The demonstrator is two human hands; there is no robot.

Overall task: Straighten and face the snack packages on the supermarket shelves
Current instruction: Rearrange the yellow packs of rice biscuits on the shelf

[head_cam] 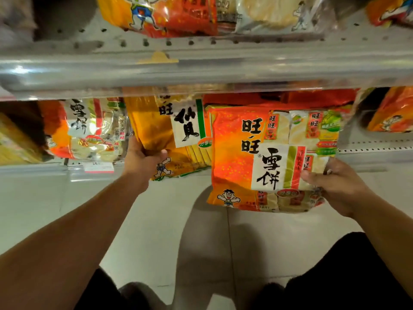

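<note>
Our left hand (pixel 145 161) clamps one yellow bag (pixel 156 130) at its lower-left edge; our right hand (pixel 333 186) pinches one orange bag (pixel 237 157) at its lower-right edge.

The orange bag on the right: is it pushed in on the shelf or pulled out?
Pulled out. The orange bag hangs past the shelf edge over the floor, gripped by the right hand.

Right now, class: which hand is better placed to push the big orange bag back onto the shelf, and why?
The right hand. It already grips the orange bag at its lower right corner, while the left hand holds the yellow bag beside it.
</note>
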